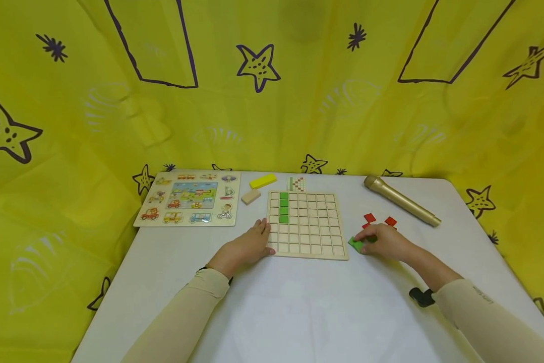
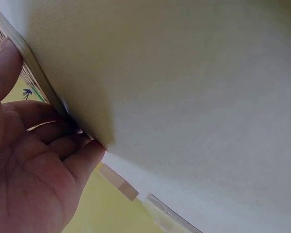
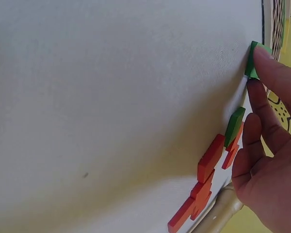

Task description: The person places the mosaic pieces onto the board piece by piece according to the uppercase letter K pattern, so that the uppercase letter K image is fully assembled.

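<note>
Green tile [image 1: 355,245] pinched by right hand [image 1: 386,243]; left hand [image 1: 248,244], fingers extended, touches grid board [image 1: 311,230]; sleeve lettering [image 1: 482,295] illegible

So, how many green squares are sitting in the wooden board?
4. The wooden board has them in its second column from the left: a top square, a second square below, a third square, then a fourth square. None there looks hidden.

My cream sleeves [image 1: 174,317] are long, the right one printed with small dark lettering [image 1: 482,295]; a black band [image 1: 229,281] shows at my left wrist, a black gadget [image 1: 421,297] at my right.
</note>
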The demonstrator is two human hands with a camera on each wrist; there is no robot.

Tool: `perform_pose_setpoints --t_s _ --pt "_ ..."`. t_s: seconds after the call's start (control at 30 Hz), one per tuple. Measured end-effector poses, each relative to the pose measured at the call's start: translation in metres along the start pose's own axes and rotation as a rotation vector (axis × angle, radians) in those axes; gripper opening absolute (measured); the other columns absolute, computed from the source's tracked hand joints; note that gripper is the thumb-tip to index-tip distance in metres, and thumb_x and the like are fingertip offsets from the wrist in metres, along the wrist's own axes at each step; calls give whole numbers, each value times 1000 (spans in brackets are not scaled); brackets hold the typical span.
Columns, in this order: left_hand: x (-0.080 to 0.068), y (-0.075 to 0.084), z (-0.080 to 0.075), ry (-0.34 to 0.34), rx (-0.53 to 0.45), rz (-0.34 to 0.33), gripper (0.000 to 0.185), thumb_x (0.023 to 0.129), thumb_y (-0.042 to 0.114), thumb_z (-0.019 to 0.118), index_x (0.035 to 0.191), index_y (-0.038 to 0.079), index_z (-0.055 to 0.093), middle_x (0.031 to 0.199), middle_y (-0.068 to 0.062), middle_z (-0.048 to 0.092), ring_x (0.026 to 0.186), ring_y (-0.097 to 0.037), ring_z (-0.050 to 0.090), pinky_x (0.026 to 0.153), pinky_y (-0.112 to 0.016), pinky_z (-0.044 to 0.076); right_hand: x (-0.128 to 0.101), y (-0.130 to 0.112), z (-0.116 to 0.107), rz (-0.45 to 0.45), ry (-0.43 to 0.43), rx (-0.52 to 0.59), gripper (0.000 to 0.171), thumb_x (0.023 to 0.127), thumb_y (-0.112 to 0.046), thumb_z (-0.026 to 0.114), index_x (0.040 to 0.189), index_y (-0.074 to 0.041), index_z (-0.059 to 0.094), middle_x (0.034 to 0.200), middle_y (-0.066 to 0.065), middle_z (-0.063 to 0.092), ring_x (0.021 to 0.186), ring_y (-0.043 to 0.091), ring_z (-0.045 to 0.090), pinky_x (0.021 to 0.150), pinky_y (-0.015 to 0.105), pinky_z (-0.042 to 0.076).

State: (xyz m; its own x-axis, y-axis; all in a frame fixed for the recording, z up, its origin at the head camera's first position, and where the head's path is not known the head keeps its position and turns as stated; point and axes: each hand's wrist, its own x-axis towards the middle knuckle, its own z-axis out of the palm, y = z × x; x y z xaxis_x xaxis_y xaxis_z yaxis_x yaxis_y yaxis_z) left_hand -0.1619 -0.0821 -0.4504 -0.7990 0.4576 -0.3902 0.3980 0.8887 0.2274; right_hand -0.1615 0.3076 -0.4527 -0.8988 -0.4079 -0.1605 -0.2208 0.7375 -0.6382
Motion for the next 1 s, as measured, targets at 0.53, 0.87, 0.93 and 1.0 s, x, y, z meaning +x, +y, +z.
perform_pose_setpoints --t_s 0.53,0.87,0.93,1.0 --pt "0 -1 0 3 -12 2 84 102 45 53 158 -4 16 167 -20 7 153 -33 8 122 -41 17 -3 -9 -8 -5 43 -72 12 84 -15 82 95 -13 79 95 -2 71 87 19 58 73 30 49" --pt "-2 0 -1 1 -14 -5 83 102 45 54 158 -4 18 167 -19 7 153 -32 8 122 -41 18 15 -21 -19 -22 24 -13 9 90 -15 77 98 -11 78 90 -3 73 82 18 56 68 28 48" --pt "-3 0 -2 0 -21 -7 83 102 44 54 158 -4 18 167 -19 7 153 -32 8 122 -41 17 20 -27 -21 -20 27 -14 10 91 -16 76 99 -10 78 91 -2 73 83 18 57 69 29 48" --pt "-3 1 -3 -2 -27 -9 83 102 44 54 158 -4 18 167 -19 7 153 -32 8 122 -41 17 26 -32 -22 -14 32 -19 10 91 -16 76 99 -10 79 91 -1 73 82 19 56 69 31 47"
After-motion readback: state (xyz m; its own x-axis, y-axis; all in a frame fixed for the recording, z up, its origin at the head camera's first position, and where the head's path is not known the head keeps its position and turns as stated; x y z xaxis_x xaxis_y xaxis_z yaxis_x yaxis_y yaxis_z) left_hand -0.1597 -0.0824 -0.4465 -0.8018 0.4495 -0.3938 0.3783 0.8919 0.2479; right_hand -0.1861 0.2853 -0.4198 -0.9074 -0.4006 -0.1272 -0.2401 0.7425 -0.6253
